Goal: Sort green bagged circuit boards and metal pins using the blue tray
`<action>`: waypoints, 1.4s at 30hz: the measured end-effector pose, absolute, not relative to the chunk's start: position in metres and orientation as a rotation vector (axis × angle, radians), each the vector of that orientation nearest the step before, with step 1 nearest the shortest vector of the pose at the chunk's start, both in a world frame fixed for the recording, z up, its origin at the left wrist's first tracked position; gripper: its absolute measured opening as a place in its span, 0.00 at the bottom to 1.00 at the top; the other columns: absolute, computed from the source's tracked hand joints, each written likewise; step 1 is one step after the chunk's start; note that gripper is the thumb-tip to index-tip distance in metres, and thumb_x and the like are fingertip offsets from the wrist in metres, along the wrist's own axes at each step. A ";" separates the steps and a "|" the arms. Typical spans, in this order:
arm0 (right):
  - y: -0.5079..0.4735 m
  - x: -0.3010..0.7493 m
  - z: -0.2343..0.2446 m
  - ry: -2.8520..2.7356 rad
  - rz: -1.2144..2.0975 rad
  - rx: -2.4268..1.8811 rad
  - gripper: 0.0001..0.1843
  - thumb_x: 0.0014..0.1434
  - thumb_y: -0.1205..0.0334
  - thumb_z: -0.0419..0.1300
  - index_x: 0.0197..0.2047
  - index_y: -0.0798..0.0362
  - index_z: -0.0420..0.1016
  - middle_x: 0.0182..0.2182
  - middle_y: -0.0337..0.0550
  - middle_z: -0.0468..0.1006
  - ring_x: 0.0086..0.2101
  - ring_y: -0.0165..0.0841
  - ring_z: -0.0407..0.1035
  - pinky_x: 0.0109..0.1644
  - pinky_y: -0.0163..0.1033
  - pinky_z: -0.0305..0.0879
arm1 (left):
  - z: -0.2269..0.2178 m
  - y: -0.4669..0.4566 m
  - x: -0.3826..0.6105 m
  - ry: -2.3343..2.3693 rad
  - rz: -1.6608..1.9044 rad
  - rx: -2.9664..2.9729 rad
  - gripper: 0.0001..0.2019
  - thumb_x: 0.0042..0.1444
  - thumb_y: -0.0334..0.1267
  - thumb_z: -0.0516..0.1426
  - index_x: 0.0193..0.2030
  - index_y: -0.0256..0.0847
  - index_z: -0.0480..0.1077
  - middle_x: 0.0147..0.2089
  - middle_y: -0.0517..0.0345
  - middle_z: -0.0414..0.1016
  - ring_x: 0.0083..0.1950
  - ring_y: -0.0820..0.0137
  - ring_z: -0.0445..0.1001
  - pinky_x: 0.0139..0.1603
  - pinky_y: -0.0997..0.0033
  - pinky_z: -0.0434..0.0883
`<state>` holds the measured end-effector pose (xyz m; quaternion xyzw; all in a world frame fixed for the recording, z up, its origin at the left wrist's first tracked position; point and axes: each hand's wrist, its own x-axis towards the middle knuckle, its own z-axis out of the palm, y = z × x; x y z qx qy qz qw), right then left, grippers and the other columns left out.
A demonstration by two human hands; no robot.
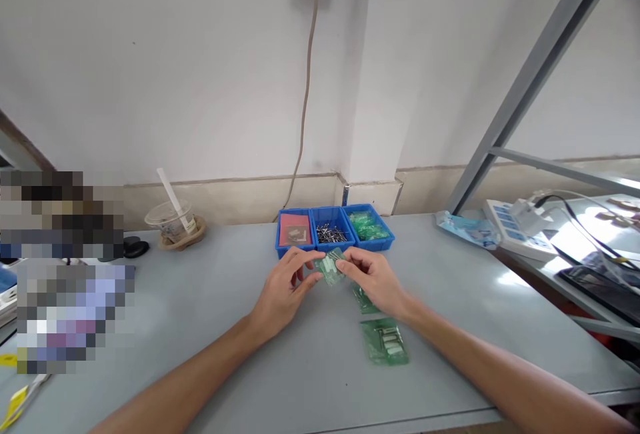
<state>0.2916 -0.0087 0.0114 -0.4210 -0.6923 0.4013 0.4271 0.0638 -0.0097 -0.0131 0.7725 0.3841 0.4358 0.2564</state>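
Both my hands meet over the middle of the grey table [210,327], pinching a small green circuit board [331,267] between them. My left hand [285,286] grips its left edge with thumb and fingers closed. Its right edge is held by my right hand [374,279], fingers curled. Under my right hand lies another green board [364,301], partly hidden. A third green board [385,342] lies flat nearer to me. Just beyond my hands stand three blue bins: one with a red sheet [295,231], one with metal pins [331,233], one with green parts [369,226].
A plastic cup with a straw [173,221] stands at the back left beside a dark object [135,246]. A blue packet [465,227], a white power strip [515,227] and cables lie at the right. A grey metal frame [530,81] slants up there. A cord hangs down the wall.
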 end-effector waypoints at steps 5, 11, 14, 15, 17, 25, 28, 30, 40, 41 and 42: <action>-0.013 0.289 0.012 -1.673 1.037 -1.081 0.24 0.73 0.41 0.52 0.37 0.50 0.75 0.23 0.34 0.58 0.23 0.30 0.51 0.26 0.37 0.48 | -0.010 -0.010 0.068 1.080 1.230 1.866 0.18 0.72 0.50 0.54 0.37 0.41 0.73 0.33 0.60 0.68 0.34 0.70 0.64 0.36 0.71 0.63; -0.011 0.286 0.000 -1.848 0.707 -1.013 0.20 0.69 0.57 0.58 0.63 0.38 0.69 0.41 0.42 0.67 0.30 0.33 0.60 0.34 0.40 0.64 | -0.014 -0.012 0.073 1.026 1.204 1.674 0.20 0.74 0.53 0.50 0.35 0.41 0.66 0.31 0.62 0.67 0.33 0.71 0.63 0.35 0.73 0.62; -0.011 0.287 -0.002 -1.977 0.582 -1.028 0.22 0.66 0.62 0.61 0.62 0.37 0.72 0.43 0.43 0.67 0.32 0.34 0.61 0.36 0.41 0.66 | -0.013 -0.014 0.074 0.992 1.172 1.698 0.22 0.75 0.53 0.48 0.34 0.41 0.66 0.31 0.61 0.67 0.33 0.70 0.63 0.37 0.73 0.62; -0.011 0.287 -0.001 -2.003 0.563 -1.021 0.20 0.66 0.62 0.61 0.60 0.38 0.73 0.42 0.43 0.67 0.33 0.35 0.62 0.37 0.41 0.67 | -0.012 -0.014 0.074 0.983 1.155 1.711 0.22 0.75 0.53 0.48 0.34 0.41 0.66 0.31 0.61 0.67 0.33 0.70 0.63 0.37 0.72 0.62; -0.013 0.289 0.004 -2.022 0.541 -1.001 0.11 0.70 0.60 0.57 0.52 0.43 0.77 0.41 0.44 0.68 0.36 0.37 0.65 0.39 0.42 0.67 | -0.012 -0.014 0.073 0.969 1.114 1.737 0.22 0.75 0.54 0.47 0.36 0.40 0.69 0.31 0.60 0.68 0.34 0.70 0.64 0.37 0.72 0.62; -0.001 0.307 0.016 -1.895 0.417 -1.157 0.15 0.75 0.53 0.51 0.58 0.43 0.74 0.48 0.46 0.78 0.45 0.42 0.72 0.42 0.43 0.67 | -0.015 -0.010 0.069 1.053 0.981 1.855 0.21 0.74 0.54 0.49 0.44 0.42 0.75 0.34 0.59 0.71 0.35 0.69 0.67 0.36 0.71 0.63; 0.012 0.318 0.016 -1.881 0.336 -1.211 0.12 0.74 0.55 0.51 0.55 0.44 0.72 0.47 0.45 0.78 0.45 0.41 0.71 0.42 0.42 0.66 | -0.017 -0.010 0.069 1.078 0.963 1.871 0.19 0.73 0.54 0.50 0.46 0.42 0.74 0.35 0.58 0.72 0.34 0.69 0.67 0.34 0.72 0.63; 0.020 0.327 0.019 -1.878 0.273 -1.210 0.08 0.72 0.59 0.52 0.49 0.47 0.72 0.46 0.45 0.78 0.44 0.40 0.71 0.42 0.41 0.65 | -0.018 -0.010 0.068 1.093 0.963 1.887 0.19 0.73 0.54 0.51 0.47 0.42 0.74 0.36 0.58 0.73 0.34 0.69 0.68 0.34 0.72 0.63; 0.033 0.370 0.045 -2.187 -0.103 -1.211 0.11 0.69 0.69 0.52 0.47 0.48 0.73 0.42 0.45 0.77 0.36 0.37 0.69 0.39 0.40 0.58 | -0.016 -0.011 0.068 1.134 0.919 1.905 0.17 0.73 0.52 0.51 0.49 0.44 0.74 0.38 0.58 0.74 0.36 0.68 0.69 0.36 0.71 0.64; 0.036 0.373 0.043 -2.202 -0.115 -1.220 0.11 0.68 0.70 0.52 0.46 0.48 0.73 0.41 0.45 0.77 0.37 0.38 0.69 0.40 0.40 0.58 | -0.016 -0.011 0.068 1.130 0.912 1.909 0.17 0.73 0.52 0.51 0.49 0.44 0.74 0.38 0.58 0.74 0.37 0.68 0.69 0.36 0.71 0.64; 0.039 0.375 0.042 -2.219 -0.121 -1.223 0.11 0.67 0.71 0.52 0.44 0.48 0.73 0.41 0.45 0.77 0.38 0.38 0.69 0.40 0.40 0.59 | -0.016 -0.011 0.068 1.126 0.907 1.912 0.17 0.73 0.53 0.51 0.49 0.44 0.74 0.38 0.58 0.73 0.37 0.68 0.69 0.37 0.70 0.64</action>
